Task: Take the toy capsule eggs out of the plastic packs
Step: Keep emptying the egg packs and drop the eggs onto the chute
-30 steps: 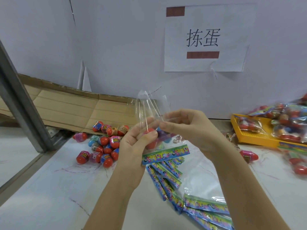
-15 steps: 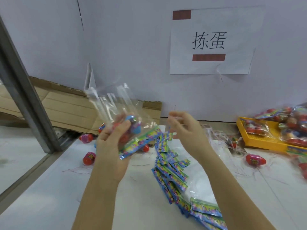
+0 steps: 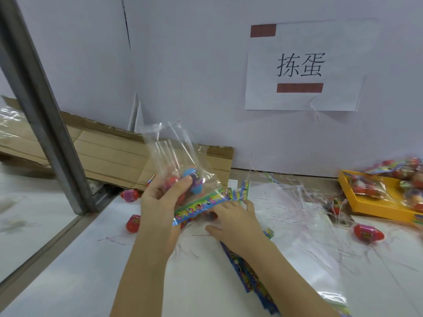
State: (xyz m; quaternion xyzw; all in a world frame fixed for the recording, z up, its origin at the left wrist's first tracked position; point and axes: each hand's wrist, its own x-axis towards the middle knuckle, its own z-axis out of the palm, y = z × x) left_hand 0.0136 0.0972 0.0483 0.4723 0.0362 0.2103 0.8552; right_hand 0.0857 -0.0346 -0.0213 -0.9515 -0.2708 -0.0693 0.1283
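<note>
Your left hand [image 3: 160,202] grips the plastic pack [image 3: 180,156] above the desk [image 3: 91,271], header end tipped down, with at least 2 eggs [image 3: 193,183] inside. Your right hand [image 3: 233,223] lies relaxed beneath, holding nothing. Emptying step: next, probably work them out.

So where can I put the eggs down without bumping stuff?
Free: the bare table near-left, between the metal post and the left hand gripping the plastic pack. Crowded: loose eggs behind that hand, empty bags and card strips around the right hand, yellow tray far right.
</note>
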